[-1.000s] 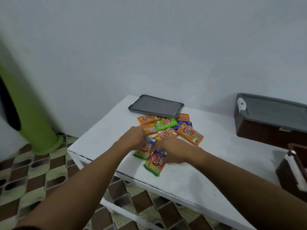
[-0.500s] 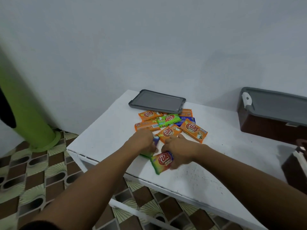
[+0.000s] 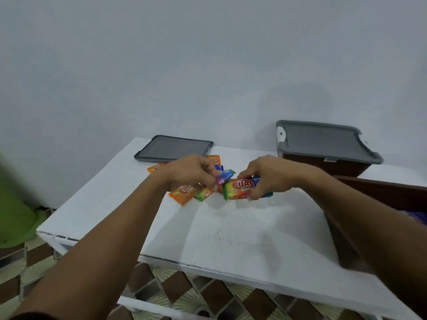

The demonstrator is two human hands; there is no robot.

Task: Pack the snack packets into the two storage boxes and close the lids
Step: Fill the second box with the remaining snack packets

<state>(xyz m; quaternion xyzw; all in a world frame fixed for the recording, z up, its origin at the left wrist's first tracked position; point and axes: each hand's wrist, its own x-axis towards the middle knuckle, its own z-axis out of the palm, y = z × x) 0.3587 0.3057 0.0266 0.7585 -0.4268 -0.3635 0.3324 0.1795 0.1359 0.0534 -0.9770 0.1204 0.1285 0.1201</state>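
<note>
My right hand (image 3: 269, 175) grips a rainbow-coloured snack packet (image 3: 240, 189) lifted just above the white table (image 3: 242, 232). My left hand (image 3: 191, 172) pinches a purple-blue packet (image 3: 224, 176) beside it. Under my left hand lie an orange packet (image 3: 182, 192) and a green one (image 3: 204, 194), with more orange packets (image 3: 213, 159) partly hidden behind. A brown storage box with a grey lid on it (image 3: 323, 144) stands at the back right. A second brown box (image 3: 392, 195), open, sits at the right edge behind my right forearm.
A loose grey lid (image 3: 173, 147) lies flat at the table's back left by the wall. A green post (image 3: 13, 209) stands on the patterned tile floor to the left. The table's front edge runs close below my forearms.
Both hands have lifted off the pile, each with a packet, and moved right toward the boxes. The camera has turned right, bringing the open box into view.
</note>
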